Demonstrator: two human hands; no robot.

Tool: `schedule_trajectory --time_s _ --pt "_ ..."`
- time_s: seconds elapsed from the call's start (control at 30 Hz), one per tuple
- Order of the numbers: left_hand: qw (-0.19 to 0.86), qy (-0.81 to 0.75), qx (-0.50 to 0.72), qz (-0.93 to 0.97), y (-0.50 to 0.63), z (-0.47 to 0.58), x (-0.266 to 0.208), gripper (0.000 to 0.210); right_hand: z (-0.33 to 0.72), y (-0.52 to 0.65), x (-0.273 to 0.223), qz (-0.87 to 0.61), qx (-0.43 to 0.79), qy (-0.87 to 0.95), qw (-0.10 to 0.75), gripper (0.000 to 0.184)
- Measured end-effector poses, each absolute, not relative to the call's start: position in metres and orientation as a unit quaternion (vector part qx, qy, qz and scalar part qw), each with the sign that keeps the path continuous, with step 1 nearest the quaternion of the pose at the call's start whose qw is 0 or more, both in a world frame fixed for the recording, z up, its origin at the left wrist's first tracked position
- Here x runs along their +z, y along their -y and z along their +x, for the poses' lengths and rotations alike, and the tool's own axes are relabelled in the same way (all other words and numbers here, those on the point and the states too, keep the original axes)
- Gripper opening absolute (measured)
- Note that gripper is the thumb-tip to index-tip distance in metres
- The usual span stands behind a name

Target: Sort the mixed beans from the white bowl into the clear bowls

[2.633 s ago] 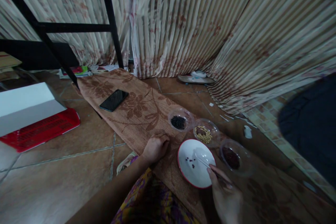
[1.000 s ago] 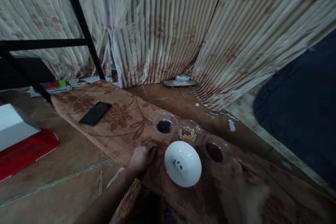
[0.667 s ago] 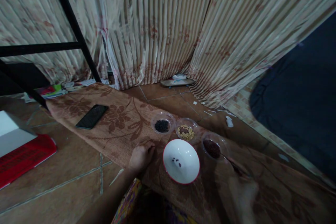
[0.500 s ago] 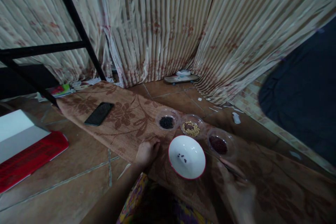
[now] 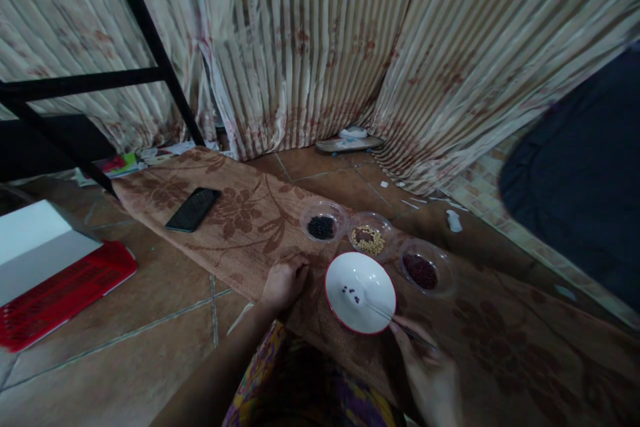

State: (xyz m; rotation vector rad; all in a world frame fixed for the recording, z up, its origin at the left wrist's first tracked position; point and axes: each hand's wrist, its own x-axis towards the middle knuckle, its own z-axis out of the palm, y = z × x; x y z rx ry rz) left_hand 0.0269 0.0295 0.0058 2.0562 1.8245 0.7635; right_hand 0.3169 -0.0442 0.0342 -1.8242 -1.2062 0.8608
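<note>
My right hand [image 5: 425, 367] is closed around slim tweezers [image 5: 403, 328], whose tips reach down into a white bowl [image 5: 345, 270] with a red rim. A few dark red beans [image 5: 351, 292] lie in the bowl, left of the tips. Whether the tips pinch a bean is too blurred to tell. Left of the bowl, my left hand [image 5: 286, 281] rests on the cloth in a loose fist, with nothing visible in it. Behind the bowl stand three clear dishes: black beans [image 5: 321, 227], yellow beans [image 5: 369, 240] and dark red beans [image 5: 420, 271].
A brown patterned cloth [image 5: 240, 257] covers the narrow table. A black phone [image 5: 193, 209] lies on its left part. A red and white box [image 5: 70, 287] is on the tiled floor. Striped curtains [image 5: 300, 47] hang behind, with a skateboard [image 5: 347, 145] below them.
My right hand has moved left from beside the dish of red beans to the bowl, bringing the tweezers' tips inside it. My left hand stays in place. The view has shifted slightly.
</note>
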Motion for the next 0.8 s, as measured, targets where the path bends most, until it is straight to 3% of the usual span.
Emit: schedule_trajectory --time_s 0.8 --pt "0.14 -0.637 0.262 0.712 -0.03 0.0278 0.0092 0.014 0.3173 0.0442 0.0308 -0.661 0.309 0.555 0.4 0.036"
